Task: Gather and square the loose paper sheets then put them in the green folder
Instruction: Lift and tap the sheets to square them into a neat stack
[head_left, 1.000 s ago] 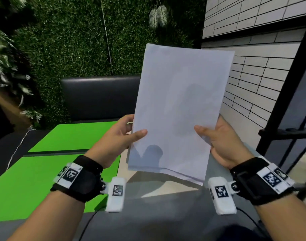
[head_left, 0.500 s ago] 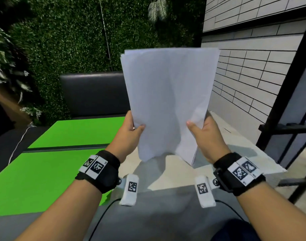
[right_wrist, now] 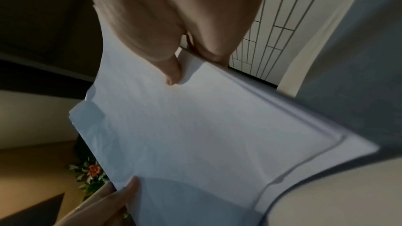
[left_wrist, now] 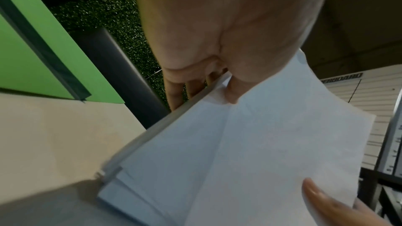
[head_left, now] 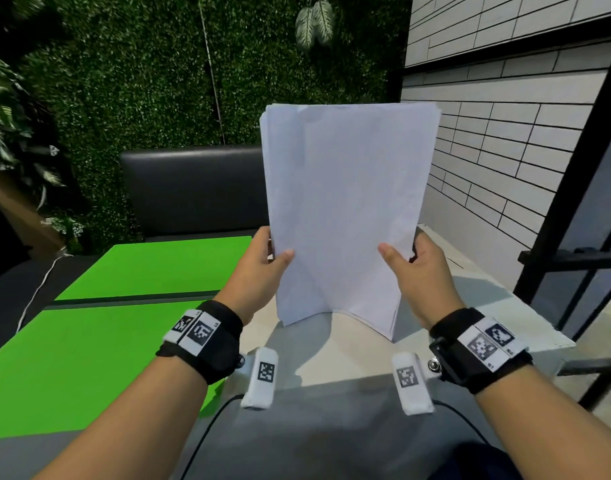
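Your left hand [head_left: 259, 268] and right hand [head_left: 418, 271] each pinch a side of the paper stack [head_left: 345, 209], upright above the worktop [head_left: 332, 355]. You are squaring it; next, I think, tap it level, then bring it to the green folder [head_left: 89, 358].

Left hand [head_left: 259, 271], right hand [head_left: 423, 275] raised, thumbs front, fingers [left_wrist: 174, 94] curled behind, pinching.

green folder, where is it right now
In the head view the green folder lies open on the table's left side, left of the left hand and the paper stack.
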`<action>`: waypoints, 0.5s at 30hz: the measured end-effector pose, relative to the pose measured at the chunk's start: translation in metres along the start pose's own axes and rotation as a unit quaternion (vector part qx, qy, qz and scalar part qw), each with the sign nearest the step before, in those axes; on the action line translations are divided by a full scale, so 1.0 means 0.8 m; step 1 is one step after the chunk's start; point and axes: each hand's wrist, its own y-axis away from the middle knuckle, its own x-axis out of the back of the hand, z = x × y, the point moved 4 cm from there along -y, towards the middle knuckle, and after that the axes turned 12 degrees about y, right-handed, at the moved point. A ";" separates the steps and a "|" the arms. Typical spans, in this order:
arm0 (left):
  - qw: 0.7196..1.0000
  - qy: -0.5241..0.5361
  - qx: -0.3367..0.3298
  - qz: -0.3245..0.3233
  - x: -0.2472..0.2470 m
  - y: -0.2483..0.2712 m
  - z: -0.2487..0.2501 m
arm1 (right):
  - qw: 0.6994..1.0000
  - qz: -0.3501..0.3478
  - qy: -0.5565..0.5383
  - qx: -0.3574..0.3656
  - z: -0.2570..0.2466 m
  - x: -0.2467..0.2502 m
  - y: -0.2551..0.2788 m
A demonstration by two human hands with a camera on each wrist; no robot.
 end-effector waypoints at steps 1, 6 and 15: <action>1.000 0.004 -0.012 0.009 0.002 -0.004 0.005 | 1.000 0.008 -0.012 -0.001 -0.001 0.002 -0.003; 0.997 0.050 -0.054 0.036 0.014 -0.017 0.026 | 0.998 0.028 -0.052 -0.005 -0.001 0.009 -0.010; 0.997 0.062 -0.032 -0.032 0.002 -0.011 0.020 | 0.998 0.022 -0.062 -0.006 0.008 0.014 -0.011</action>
